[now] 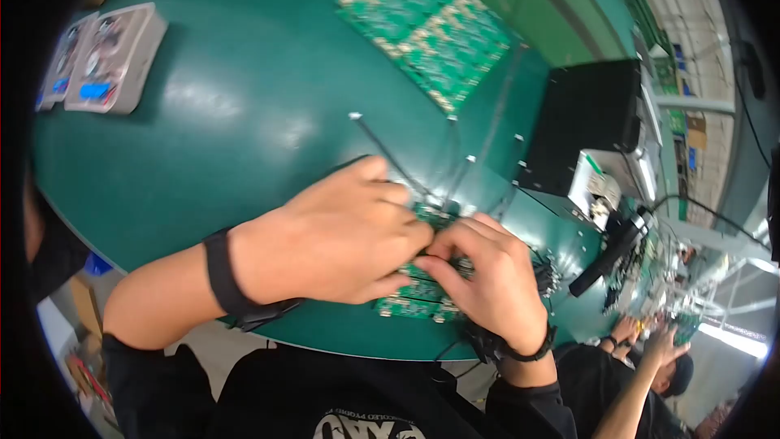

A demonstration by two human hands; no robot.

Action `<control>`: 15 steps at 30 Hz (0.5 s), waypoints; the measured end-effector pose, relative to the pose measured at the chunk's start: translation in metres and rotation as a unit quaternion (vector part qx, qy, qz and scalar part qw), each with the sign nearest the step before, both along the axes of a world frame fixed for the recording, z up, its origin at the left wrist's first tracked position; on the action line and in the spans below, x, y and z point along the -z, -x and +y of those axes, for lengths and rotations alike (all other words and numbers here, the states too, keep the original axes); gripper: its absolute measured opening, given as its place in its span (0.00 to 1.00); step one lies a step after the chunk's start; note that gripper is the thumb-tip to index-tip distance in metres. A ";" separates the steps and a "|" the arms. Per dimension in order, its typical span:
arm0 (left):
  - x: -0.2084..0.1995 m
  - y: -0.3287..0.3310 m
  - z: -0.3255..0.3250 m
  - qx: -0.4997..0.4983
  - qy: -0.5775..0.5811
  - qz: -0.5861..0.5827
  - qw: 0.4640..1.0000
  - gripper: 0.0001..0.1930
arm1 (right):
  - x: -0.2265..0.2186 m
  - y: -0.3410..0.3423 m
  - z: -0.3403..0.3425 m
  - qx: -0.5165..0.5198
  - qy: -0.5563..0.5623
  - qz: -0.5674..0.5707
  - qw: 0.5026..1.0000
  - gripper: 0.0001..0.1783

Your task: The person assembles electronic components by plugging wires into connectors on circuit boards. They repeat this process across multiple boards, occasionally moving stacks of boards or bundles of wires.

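A green circuit board panel (418, 297) lies near the table's front edge, partly covered by my hands. My left hand (341, 232) comes over it from the left with its fingers curled and thumb bent in. Close against it, my right hand (487, 272) pinches thumb and forefinger together above the board. Whatever sits between the fingertips is hidden. A black cable (390, 158) with a white connector end runs out from beyond my left fingers, and more such connectors (471, 159) fan out on the far side of the board.
Two larger circuit board panels (431, 28) lie side by side at the far middle. Clear plastic boxes (114, 57) with small parts stand far left. To the right are a black box-shaped device (581, 114), a black handheld tool (609, 256) and a co-worker's hands (662, 345).
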State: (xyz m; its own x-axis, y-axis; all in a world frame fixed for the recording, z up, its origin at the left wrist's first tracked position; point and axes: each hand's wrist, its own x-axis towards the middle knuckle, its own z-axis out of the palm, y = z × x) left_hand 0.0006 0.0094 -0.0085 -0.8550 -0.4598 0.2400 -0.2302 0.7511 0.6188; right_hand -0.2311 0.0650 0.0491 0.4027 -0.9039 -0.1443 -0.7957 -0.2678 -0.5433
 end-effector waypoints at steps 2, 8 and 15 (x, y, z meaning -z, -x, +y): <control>-0.004 -0.003 0.002 -0.012 -0.019 -0.006 1.000 0.17 | 0.000 0.000 -0.005 0.006 -0.052 -0.022 0.998 0.11; -0.010 -0.002 0.003 -0.020 -0.029 -0.013 0.999 0.19 | 0.011 -0.003 0.004 0.020 0.012 -0.018 1.000 0.14; -0.016 0.010 -0.002 -0.015 -0.043 -0.047 0.998 0.17 | 0.019 0.004 0.008 0.048 0.028 0.003 0.998 0.13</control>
